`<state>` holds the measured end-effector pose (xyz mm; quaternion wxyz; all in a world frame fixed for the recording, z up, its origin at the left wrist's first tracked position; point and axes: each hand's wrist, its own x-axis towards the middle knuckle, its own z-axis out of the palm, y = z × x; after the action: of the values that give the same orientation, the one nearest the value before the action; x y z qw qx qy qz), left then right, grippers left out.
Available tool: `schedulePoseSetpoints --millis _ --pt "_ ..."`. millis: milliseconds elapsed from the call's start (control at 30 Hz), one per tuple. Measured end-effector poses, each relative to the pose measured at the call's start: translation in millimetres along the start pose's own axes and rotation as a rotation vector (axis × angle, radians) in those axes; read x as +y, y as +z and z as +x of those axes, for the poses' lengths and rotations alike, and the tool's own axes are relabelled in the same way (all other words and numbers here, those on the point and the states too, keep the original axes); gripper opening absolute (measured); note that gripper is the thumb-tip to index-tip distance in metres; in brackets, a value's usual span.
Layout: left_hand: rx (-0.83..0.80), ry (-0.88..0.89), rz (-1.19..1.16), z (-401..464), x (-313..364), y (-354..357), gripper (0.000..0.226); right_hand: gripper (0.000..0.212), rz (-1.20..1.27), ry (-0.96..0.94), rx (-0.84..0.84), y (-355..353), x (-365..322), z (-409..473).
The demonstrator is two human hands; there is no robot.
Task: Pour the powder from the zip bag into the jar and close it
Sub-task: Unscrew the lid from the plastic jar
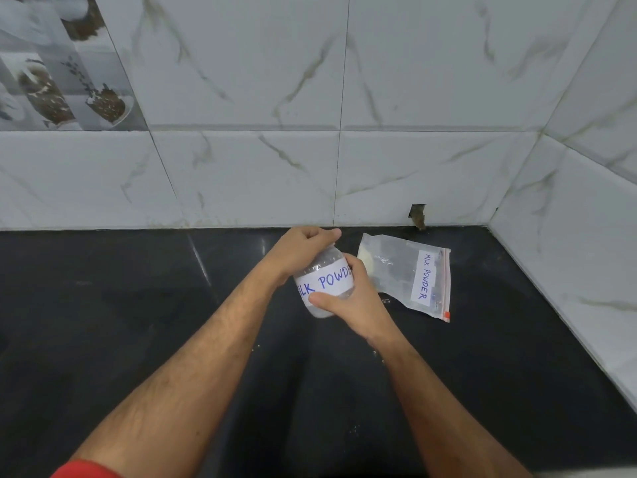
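Observation:
A clear jar [324, 281] with a white label reading "MILK POWDER" is held tilted above the black counter [138, 305]. My right hand [351, 301] grips the jar's body from the right. My left hand [303, 248] is closed over the jar's top, hiding the lid. A clear zip bag [406, 274] with a red zip strip and a "MILK POWDER" label lies flat on the counter just right of the jar, with a little pale powder in its far left corner.
White marble-look tiled walls [344, 167] close the counter at the back and on the right, meeting in a corner. A small hole [417, 215] shows in the back wall above the bag. A few powder specks lie on the counter [375, 357].

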<state>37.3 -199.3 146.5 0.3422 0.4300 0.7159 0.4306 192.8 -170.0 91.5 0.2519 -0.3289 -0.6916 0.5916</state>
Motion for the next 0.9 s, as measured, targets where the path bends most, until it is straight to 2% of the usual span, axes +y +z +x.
schedulePoseSetpoints --millis 100,233,300,567,767,900 --pt "-0.096 0.000 -0.052 -2.7 4.8 -12.1 0.044 0.077 0.028 -0.011 -0.038 -1.6 2.1 2.7" --pt "-0.198 0.004 -0.183 -9.6 2.9 -31.9 0.026 0.076 -0.031 -0.029 0.022 -6.1 4.4 2.2" --pt "-0.211 0.017 -0.140 -11.2 -2.8 -37.0 0.040 0.079 -0.037 -0.022 0.039 -8.0 8.1 2.5" --pt "-0.162 0.069 -0.162 -17.2 -14.1 -26.0 0.073 0.082 -0.138 -0.022 0.038 -2.9 7.9 2.5" --pt "-0.111 0.065 -0.180 -23.5 -21.8 -30.4 0.071 0.090 -0.132 -0.011 0.120 -2.3 9.8 8.1" --pt "-0.052 0.065 -0.146 -23.1 -25.4 -34.9 0.066 0.091 -0.114 -0.023 0.108 0.1 11.0 7.0"
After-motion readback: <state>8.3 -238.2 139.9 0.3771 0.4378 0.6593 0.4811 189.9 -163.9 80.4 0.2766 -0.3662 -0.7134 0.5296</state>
